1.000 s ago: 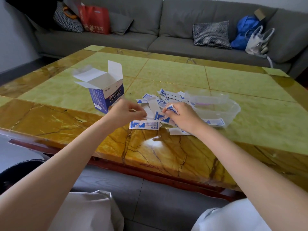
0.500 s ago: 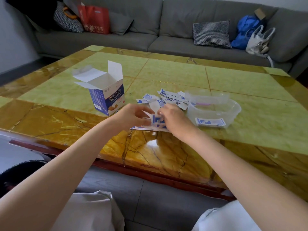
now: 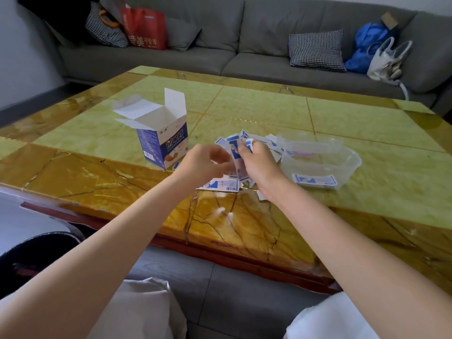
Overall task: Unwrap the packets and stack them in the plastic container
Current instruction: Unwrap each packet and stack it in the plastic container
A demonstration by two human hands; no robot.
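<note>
Both hands meet above the table's near edge, pinching one white-and-blue packet [image 3: 236, 157] held upright between them. My left hand [image 3: 205, 165] grips its left side and my right hand [image 3: 260, 165] its right side. A flat packet [image 3: 223, 185] lies on the table just under the hands. More packets [image 3: 259, 139] lie scattered behind my fingers, partly hidden. The clear plastic container [image 3: 347, 165] stands to the right of my right hand, with one packet [image 3: 314, 180] lying flat inside it.
An open blue-and-white cardboard box [image 3: 161, 140] stands left of my hands on the green and amber marble table [image 3: 269, 113]. A grey sofa [image 3: 244, 52] with cushions and bags runs behind it. A dark bin [image 3: 29, 255] sits at the lower left.
Both hands have lifted off the pile and come together, raising one packet upright between them. The container now shows one packet lying inside.
</note>
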